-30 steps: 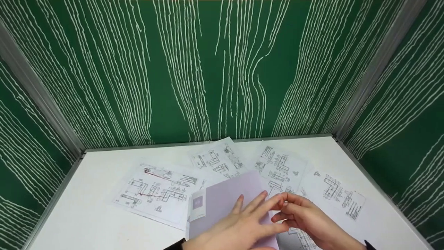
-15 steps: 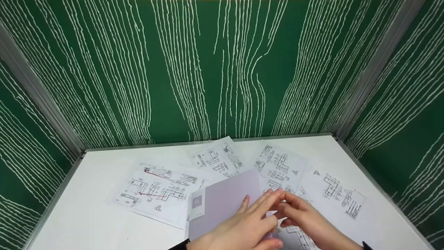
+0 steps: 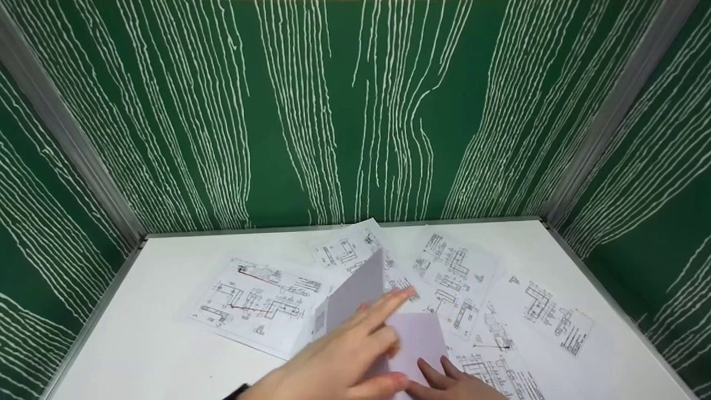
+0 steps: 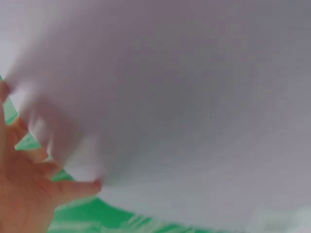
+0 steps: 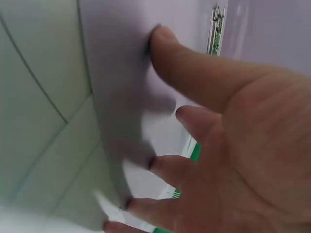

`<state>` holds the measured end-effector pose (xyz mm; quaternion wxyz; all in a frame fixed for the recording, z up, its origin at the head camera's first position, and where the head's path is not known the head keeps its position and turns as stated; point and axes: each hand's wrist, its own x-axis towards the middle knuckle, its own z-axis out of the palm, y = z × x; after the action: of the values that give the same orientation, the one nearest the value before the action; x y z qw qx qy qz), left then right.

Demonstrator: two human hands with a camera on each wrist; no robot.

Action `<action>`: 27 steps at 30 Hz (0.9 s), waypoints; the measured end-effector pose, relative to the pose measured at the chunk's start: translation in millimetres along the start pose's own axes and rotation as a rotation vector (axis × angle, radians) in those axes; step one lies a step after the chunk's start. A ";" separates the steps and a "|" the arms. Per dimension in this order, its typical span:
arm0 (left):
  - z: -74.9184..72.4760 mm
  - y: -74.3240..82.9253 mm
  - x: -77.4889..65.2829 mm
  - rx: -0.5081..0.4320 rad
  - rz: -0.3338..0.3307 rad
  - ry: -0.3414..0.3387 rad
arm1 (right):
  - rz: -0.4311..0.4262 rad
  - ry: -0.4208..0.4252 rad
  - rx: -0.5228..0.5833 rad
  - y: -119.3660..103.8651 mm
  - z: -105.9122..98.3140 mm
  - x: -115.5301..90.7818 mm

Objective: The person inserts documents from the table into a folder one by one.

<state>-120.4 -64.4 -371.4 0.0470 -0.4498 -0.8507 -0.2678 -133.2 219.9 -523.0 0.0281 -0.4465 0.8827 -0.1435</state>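
1. The left hand was spread loosely at the raised cover of a lilac folder. Index finger near straight, others bent, thumb out; its wrist view showed the tips along a panel's edge. No firm grip could be made out.

2. The right hand lay low and to the right, fingers parted and mostly extended over the lower panel. Touching, by the look of it, but not clasping. From its wrist, a metal clip showed beyond the thumb.

3. Folder position: near side of the desk, between and beneath the two hands. Cover tilted up on the left, a small label at its left end; lower panel to the right.

4. Key relation, in my judgement: the gap between cover and panel. The cover's free edge lay just beside the left index finger, so the left hand was nearer to it; the right was nearer the panel.

5. Axis: the panel's right side ran away from the person. Full length hidden; long axis not certain.

6. Drawing sheets fanned out beyond and on both sides.
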 end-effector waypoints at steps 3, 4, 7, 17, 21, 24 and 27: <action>-26.2 -3.2 -25.9 -0.049 -0.095 0.009 | 0.122 -0.134 0.108 5.1 -2.3 2.6; -35.0 -4.3 -35.5 -0.058 -0.137 0.011 | 0.135 -0.155 0.148 5.7 -3.8 3.7; -58.9 -13.4 -65.1 -0.058 -0.179 0.056 | 0.113 -0.183 0.200 6.9 -6.7 5.9; -95.3 -84.8 -188.7 -0.136 -0.179 0.076 | 0.017 -0.153 0.099 8.0 -7.0 6.5; -80.6 -106.9 -235.0 -0.216 -0.484 -0.083 | 0.080 -0.168 0.133 8.9 -7.5 7.6; -59.1 -115.5 -255.5 -0.135 -0.660 -0.189 | 0.101 -0.165 0.139 8.4 -8.0 8.2; -30.4 -124.9 -256.3 0.060 -0.669 -0.259 | 0.135 -0.184 0.157 5.5 -9.1 10.2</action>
<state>-72.6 -325.6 -479.3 -0.1382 -0.1748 -0.9573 -0.1842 -145.2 217.0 -515.0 0.1532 -0.3939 0.8905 -0.1684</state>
